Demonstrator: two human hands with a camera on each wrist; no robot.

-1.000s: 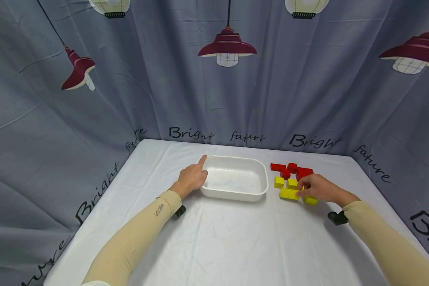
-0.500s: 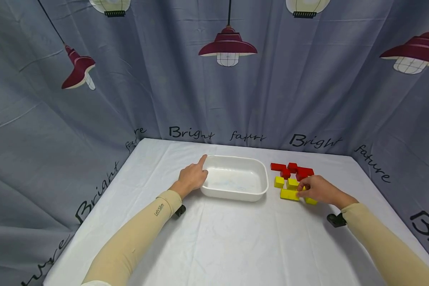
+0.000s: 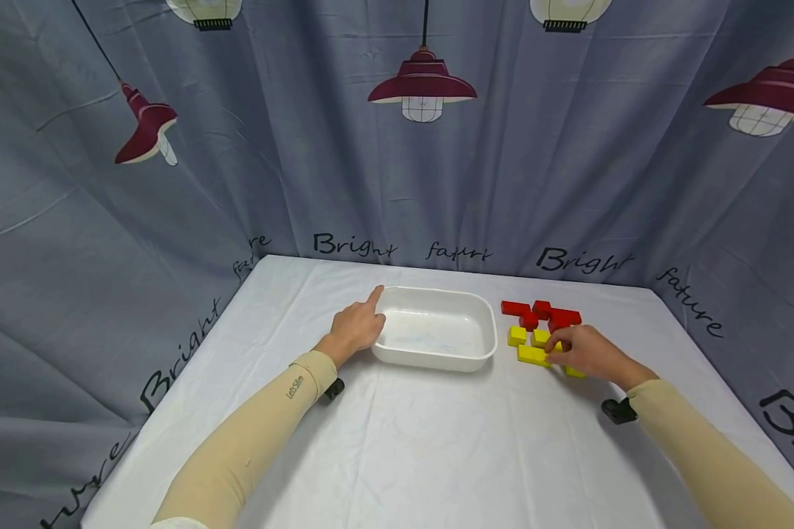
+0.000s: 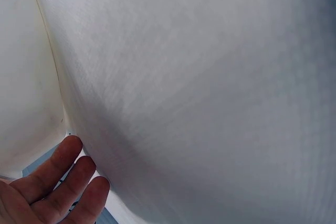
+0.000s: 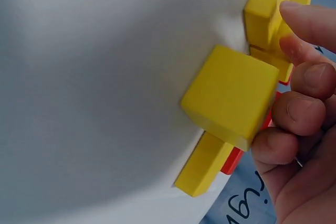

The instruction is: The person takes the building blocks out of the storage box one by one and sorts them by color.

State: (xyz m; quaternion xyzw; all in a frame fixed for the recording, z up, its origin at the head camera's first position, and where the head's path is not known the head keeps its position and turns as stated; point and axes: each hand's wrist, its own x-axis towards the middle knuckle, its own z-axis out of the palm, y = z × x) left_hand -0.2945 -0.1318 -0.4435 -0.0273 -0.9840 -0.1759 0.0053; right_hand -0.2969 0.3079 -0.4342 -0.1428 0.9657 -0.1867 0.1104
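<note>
A white rectangular tray (image 3: 430, 361) stands mid-table. My left hand (image 3: 352, 329) rests at its left end, index finger straight along the rim and thumb by the edge. In the left wrist view, the other fingers (image 4: 65, 156) look fairly straight beside the tray wall (image 4: 26, 77). To the tray's right, my right hand (image 3: 585, 349) pinches the end of a long yellow block (image 3: 531, 355) between thumb and index finger, the other fingers curled in. A yellow cube (image 5: 231, 95) and another yellow block (image 5: 202, 163) lie near that hand. My hand partly hides some blocks.
Several red blocks (image 3: 516, 308) lie behind the yellow ones. Another yellow cube (image 3: 517, 336) sits nearest the tray's right wall. White cloth covers the table (image 3: 437, 455); a grey printed curtain (image 3: 370, 176) hangs behind and along its sides.
My right hand has shifted slightly left, and the long yellow block in its fingers has moved and turned a little. My left hand and the tray have stayed put.
</note>
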